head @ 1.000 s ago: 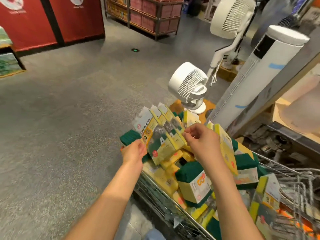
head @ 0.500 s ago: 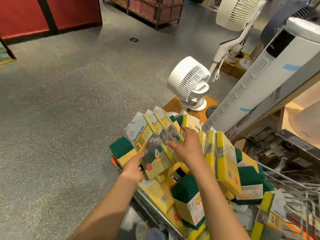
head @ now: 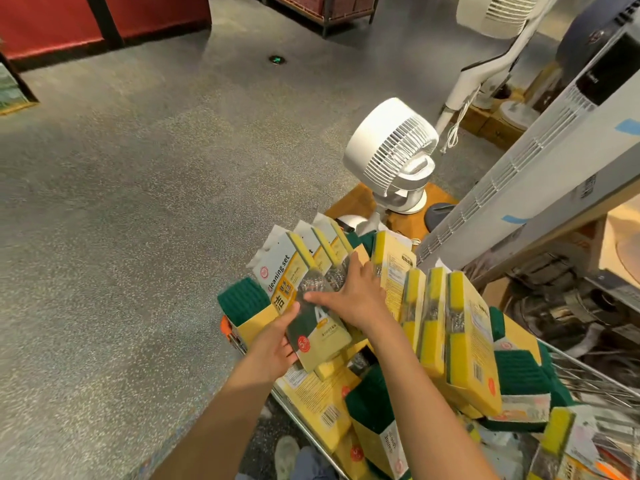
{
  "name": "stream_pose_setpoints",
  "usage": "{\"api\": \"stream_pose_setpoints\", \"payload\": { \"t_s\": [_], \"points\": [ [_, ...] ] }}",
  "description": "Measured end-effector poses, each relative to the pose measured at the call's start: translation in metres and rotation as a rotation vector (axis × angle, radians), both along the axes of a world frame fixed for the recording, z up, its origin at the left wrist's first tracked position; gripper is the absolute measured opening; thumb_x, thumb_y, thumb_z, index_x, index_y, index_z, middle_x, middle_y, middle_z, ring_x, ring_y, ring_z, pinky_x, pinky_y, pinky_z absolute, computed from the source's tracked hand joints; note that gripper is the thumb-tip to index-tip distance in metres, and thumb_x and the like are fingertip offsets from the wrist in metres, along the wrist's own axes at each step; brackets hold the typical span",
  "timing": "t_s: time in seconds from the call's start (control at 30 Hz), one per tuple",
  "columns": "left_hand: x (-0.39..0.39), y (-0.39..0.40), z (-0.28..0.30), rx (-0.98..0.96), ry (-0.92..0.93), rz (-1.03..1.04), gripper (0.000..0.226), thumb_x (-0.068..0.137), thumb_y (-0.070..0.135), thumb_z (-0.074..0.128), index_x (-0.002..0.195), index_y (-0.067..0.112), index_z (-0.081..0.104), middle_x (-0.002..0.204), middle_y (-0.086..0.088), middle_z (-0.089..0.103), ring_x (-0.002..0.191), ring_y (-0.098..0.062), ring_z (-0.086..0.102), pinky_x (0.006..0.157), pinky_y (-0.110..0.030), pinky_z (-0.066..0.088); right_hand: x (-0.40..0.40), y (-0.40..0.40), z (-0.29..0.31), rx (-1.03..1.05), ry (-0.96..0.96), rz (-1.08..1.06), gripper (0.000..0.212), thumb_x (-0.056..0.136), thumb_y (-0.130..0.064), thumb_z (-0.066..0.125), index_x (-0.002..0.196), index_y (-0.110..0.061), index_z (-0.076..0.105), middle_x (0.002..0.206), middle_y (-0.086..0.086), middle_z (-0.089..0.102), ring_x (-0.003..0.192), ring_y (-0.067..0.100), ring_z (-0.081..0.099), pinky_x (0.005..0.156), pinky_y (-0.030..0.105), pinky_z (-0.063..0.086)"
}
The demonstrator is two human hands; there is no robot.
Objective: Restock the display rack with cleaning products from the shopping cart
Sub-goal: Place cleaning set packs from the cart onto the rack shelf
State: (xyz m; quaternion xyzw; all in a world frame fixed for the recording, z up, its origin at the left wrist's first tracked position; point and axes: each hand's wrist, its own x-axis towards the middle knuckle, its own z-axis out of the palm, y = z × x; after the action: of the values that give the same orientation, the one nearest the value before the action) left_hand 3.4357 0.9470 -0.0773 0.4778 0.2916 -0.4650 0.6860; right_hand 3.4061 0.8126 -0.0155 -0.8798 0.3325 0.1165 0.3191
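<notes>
Bare forearms are extended forward from the bottom edge over the wire shopping cart (head: 588, 372), which is heaped with yellow-and-green sponge packs (head: 471, 344). The left hand (head: 273, 344) is set under the lower left corner of a fanned bundle of cleaning set packs (head: 304, 289), its thumb laid on the front face and its fingers curled beneath. The right hand (head: 356, 296) is laid flat against the bundle's right side, fingers straight and spread, thumb stretched left across the front pack. The bundle is held tilted above the cart's front end. Beyond it, a small white fan (head: 394, 154) is seen on a wooden base, beside a leaning white tower fan (head: 540, 168), on a speckled grey floor (head: 138, 202).
</notes>
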Motion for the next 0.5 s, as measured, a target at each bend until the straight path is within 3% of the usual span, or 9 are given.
{"api": "stream_pose_setpoints", "payload": {
  "t_s": [0.17, 0.33, 0.4, 0.5],
  "points": [
    [0.003, -0.008, 0.008, -0.113, -0.069, -0.061, 0.012, 0.091, 0.024, 0.059, 0.093, 0.013, 0.065, 0.088, -0.009, 0.067, 0.083, -0.021, 0.061, 0.075, -0.033, 0.049, 0.001, -0.006, 0.001, -0.002, 0.032, 0.000, 0.118, 0.063, -0.065, 0.071, 0.148, -0.026, -0.001, 0.152, 0.011, 0.016, 0.140, 0.033, 0.014, 0.110, 0.051, 0.018],
    [0.005, -0.011, 0.006, -0.200, -0.143, -0.099, 0.031, 0.090, 0.035, 0.056, 0.112, 0.014, 0.062, 0.108, -0.011, 0.069, 0.101, -0.024, 0.064, 0.094, -0.041, 0.048, -0.001, -0.016, 0.000, 0.119, 0.057, -0.022, 0.120, 0.063, -0.057, 0.075, 0.148, -0.030, -0.005, 0.154, 0.014, 0.010, 0.141, 0.036, 0.014, 0.111, 0.053, 0.022],
    [0.005, -0.012, 0.006, -0.198, -0.136, -0.081, 0.038, 0.092, 0.044, 0.050, 0.117, 0.017, 0.060, 0.109, -0.012, 0.069, 0.104, -0.024, 0.064, 0.093, -0.041, 0.048, -0.003, -0.019, -0.002, 0.169, 0.043, -0.045, 0.121, 0.062, -0.052, 0.078, 0.148, -0.032, -0.006, 0.154, 0.014, 0.011, 0.141, 0.036, 0.015, 0.111, 0.053, 0.023],
    [0.005, -0.014, 0.009, -0.227, -0.126, -0.134, 0.047, 0.091, 0.051, 0.045, 0.122, 0.018, 0.059, 0.115, -0.014, 0.067, 0.109, -0.026, 0.062, 0.096, -0.043, 0.046, -0.008, -0.019, -0.001, 0.267, -0.025, -0.093, 0.133, 0.045, -0.058, 0.078, 0.148, -0.034, -0.004, 0.153, 0.010, 0.021, 0.140, 0.031, 0.022, 0.111, 0.050, 0.028]
  ]
}}
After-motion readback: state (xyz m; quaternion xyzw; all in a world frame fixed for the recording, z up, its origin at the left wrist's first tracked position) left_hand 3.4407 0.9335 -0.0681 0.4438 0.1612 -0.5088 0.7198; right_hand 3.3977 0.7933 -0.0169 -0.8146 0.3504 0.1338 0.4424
